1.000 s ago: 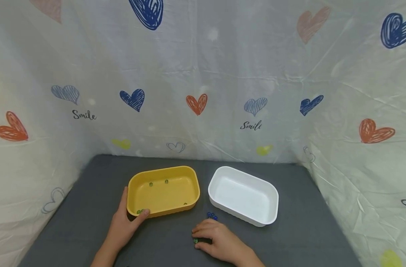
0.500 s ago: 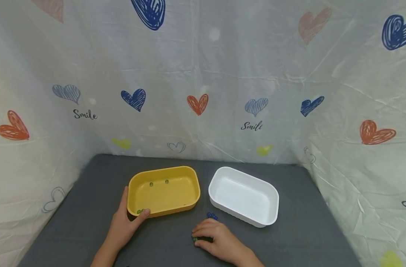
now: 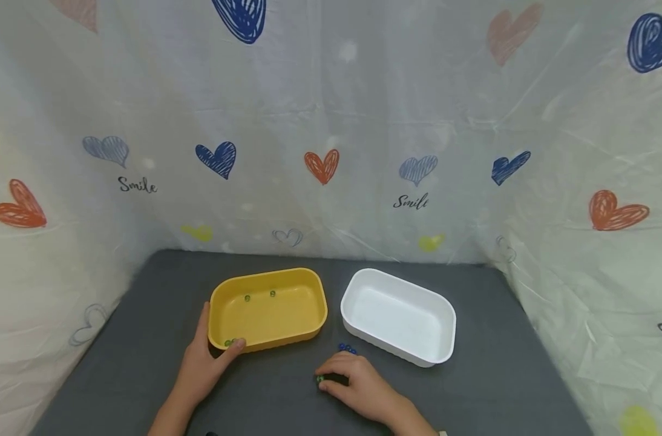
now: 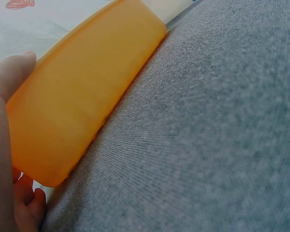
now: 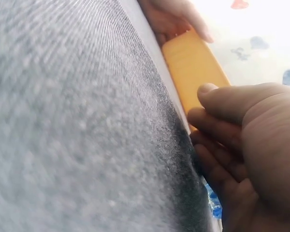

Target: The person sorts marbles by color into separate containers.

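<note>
Green marble (image 3: pixel 320 379) sits between the thumb and index fingertip of the right hand (image 3: pixel 366 387), a narrow pinch; whether it is off the grey tablecloth (image 3: pixel 271 393) I cannot tell. The left hand (image 3: pixel 197 366) grips the yellow tray (image 3: pixel 279 318) at its near-left corner, thumb over the rim. Work looks partway along: two green marbles (image 3: pixel 273 293) lie in the tray toward its far side, with more beside the left thumb, while the pinched one is outside it. Blue marbles (image 3: pixel 348 348), partly hidden by the right hand, seem left undealt with, lying near the white tray (image 3: pixel 402 318) but outside it.
</note>
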A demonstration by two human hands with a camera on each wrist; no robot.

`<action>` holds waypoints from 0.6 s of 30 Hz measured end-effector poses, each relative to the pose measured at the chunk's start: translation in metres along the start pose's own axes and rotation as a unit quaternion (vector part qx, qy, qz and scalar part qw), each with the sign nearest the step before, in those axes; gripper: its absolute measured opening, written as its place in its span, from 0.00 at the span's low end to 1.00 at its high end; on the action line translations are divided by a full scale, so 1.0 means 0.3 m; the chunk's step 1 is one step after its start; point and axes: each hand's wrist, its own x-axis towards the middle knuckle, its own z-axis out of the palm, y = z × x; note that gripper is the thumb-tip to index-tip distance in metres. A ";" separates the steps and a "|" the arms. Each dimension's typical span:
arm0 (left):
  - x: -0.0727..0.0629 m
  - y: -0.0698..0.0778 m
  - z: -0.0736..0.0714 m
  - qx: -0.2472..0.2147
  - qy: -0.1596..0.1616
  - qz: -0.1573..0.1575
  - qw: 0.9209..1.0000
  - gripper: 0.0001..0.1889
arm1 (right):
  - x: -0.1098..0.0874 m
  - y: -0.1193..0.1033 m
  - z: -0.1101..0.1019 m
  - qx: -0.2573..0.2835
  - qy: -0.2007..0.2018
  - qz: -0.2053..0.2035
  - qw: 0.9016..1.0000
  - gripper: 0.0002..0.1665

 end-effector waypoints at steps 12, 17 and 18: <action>0.000 0.002 0.005 0.010 0.000 -0.002 1.000 0.64 | 0.032 -0.029 -0.049 0.038 0.006 0.060 0.997 0.12; 0.002 0.004 0.004 0.006 0.000 -0.003 1.000 0.64 | 0.059 -0.041 -0.083 0.024 0.026 0.050 0.998 0.12; 0.001 0.005 0.002 0.005 0.000 -0.003 1.000 0.64 | 0.065 -0.045 -0.089 0.021 0.027 0.050 0.998 0.12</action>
